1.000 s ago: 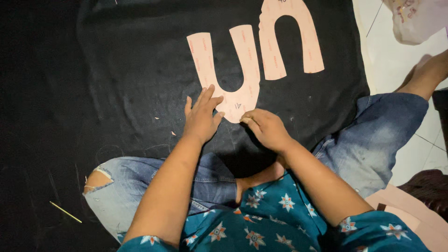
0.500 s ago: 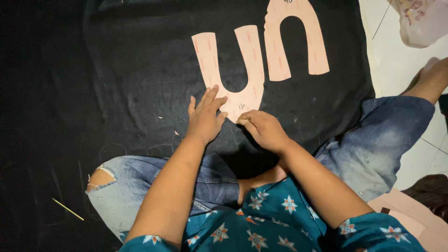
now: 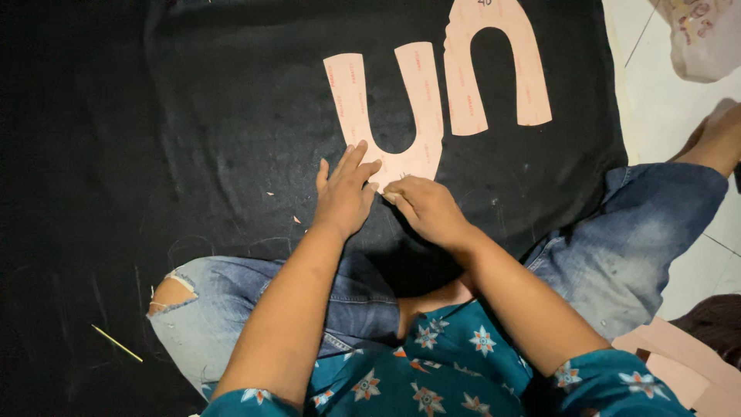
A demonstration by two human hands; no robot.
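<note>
A pink U-shaped paper pattern (image 3: 421, 108) lies flat on black fabric (image 3: 231, 116) spread over the floor. My left hand (image 3: 343, 189) rests flat with fingers apart, its fingertips pressing the bottom curve of that pattern. My right hand (image 3: 424, 205) is curled at the pattern's lower edge, fingers pinched together; I cannot tell whether something small is in them. A second pink pattern (image 3: 494, 62), an upside-down U, lies just to the right of the first.
My knees in ripped blue jeans (image 3: 231, 309) lie on the fabric. A thin yellow stick (image 3: 116, 342) is at lower left. More pink sheets (image 3: 679, 363) sit at lower right. White floor tiles (image 3: 671, 116) and a pale bag (image 3: 706, 35) are at right.
Both hands stayed at the pattern's bottom curve. The right hand shifted slightly left along the edge, closer to the left hand.
</note>
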